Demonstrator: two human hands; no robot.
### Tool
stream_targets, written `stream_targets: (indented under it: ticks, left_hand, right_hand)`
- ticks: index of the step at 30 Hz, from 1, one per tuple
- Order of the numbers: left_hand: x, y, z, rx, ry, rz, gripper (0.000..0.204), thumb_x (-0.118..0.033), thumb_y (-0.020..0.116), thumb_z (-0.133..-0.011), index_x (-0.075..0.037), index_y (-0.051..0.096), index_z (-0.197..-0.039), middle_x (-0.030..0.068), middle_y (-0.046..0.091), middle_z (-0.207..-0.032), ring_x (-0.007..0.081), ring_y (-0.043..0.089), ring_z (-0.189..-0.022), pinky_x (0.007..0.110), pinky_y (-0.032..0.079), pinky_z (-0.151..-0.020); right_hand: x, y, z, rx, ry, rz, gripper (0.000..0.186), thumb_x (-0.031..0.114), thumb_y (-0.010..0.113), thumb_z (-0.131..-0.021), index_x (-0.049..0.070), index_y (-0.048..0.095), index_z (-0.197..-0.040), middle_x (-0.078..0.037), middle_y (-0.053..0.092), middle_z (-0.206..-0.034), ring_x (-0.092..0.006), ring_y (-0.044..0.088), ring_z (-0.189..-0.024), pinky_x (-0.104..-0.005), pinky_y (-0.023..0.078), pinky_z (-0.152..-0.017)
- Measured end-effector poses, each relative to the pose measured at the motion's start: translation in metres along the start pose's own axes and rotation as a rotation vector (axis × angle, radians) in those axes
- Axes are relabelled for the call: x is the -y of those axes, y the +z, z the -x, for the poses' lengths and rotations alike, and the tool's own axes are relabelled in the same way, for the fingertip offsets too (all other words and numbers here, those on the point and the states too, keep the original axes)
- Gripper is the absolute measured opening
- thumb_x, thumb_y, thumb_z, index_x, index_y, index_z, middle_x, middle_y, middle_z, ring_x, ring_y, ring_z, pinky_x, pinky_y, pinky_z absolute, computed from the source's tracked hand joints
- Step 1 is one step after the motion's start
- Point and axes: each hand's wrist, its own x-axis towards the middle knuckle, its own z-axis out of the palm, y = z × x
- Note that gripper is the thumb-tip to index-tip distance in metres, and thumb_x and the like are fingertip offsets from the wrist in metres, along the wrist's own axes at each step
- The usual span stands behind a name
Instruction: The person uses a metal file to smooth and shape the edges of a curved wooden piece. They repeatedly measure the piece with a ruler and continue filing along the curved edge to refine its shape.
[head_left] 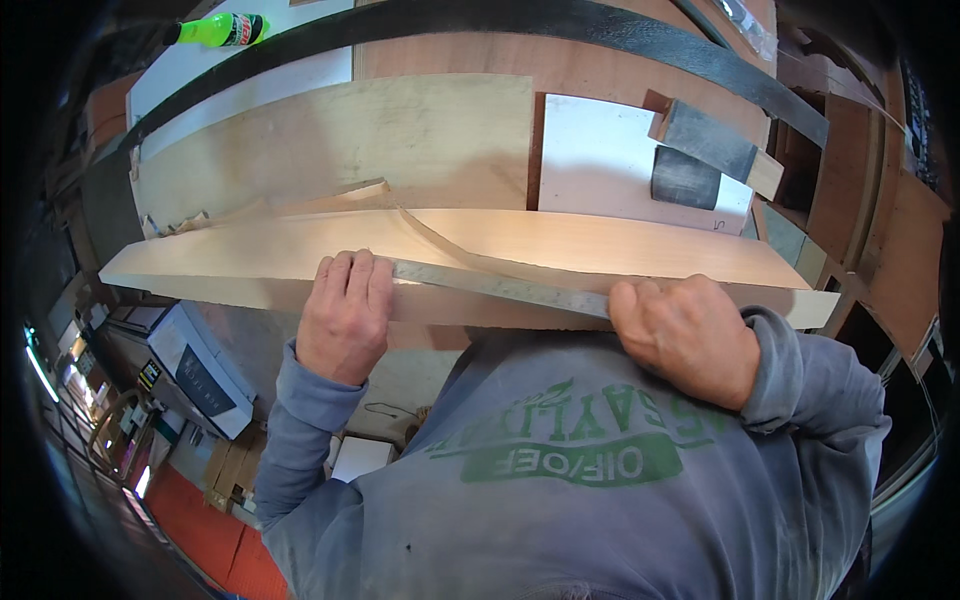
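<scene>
A long board with pale wood veneer lies across in front of me, its narrow edge toward my body. Both hands grip a long, flat, grey metal bar that looks like a file, laid along the board's near edge. My left hand has its fingers closed over the bar's left end. My right hand is wrapped in a fist round the other end, hiding it. Beside the bar, a thin strip of wood edging curls up over the board, its left end free.
Beyond the board lie a plywood panel, a white panel and grey sanding blocks. A black curved band spans the far side. At far left lies a green bottle. A white box-shaped unit stands lower left.
</scene>
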Motion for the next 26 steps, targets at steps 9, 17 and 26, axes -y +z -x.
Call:
stream_targets:
  ticks: [9, 17, 26]
  left_hand:
    - [-0.062, -0.011, -0.027, -0.032, 0.021, 0.072, 0.061, -0.017, 0.082, -0.072, 0.006, 0.06, -0.123, 0.0219, 0.064, -0.116, 0.04, 0.062, -0.118, 0.054, 0.047, -0.107]
    - [-0.072, 0.001, -0.044, -0.09, 0.158, 0.01, 0.038, -0.006, 0.065, -0.081, 0.01, 0.061, -0.115, 0.0244, 0.062, -0.109, 0.0393, 0.063, -0.106, 0.047, 0.054, -0.095]
    - [-0.076, 0.003, -0.045, -0.099, 0.127, -0.062, 0.039, -0.005, 0.064, -0.082, 0.011, 0.06, -0.117, 0.025, 0.061, -0.109, 0.0392, 0.063, -0.103, 0.048, 0.053, -0.095]
  right_hand:
    - [0.006, -0.046, 0.068, 0.127, 0.093, 0.083, 0.015, 0.012, 0.064, -0.081, 0.007, 0.053, -0.073, -0.008, 0.055, -0.059, -0.0174, 0.061, -0.048, -0.0353, 0.045, -0.038]
    - [-0.02, -0.032, 0.088, 0.09, 0.06, -0.017, 0.015, 0.01, 0.064, -0.08, 0.004, 0.053, -0.075, -0.009, 0.055, -0.058, -0.022, 0.062, -0.047, -0.037, 0.046, -0.039]
    - [-0.049, 0.013, 0.083, -0.013, 0.084, -0.143, 0.012, 0.011, 0.064, -0.086, 0.005, 0.054, -0.087, -0.011, 0.065, -0.073, -0.0307, 0.068, -0.063, -0.0408, 0.051, -0.05]
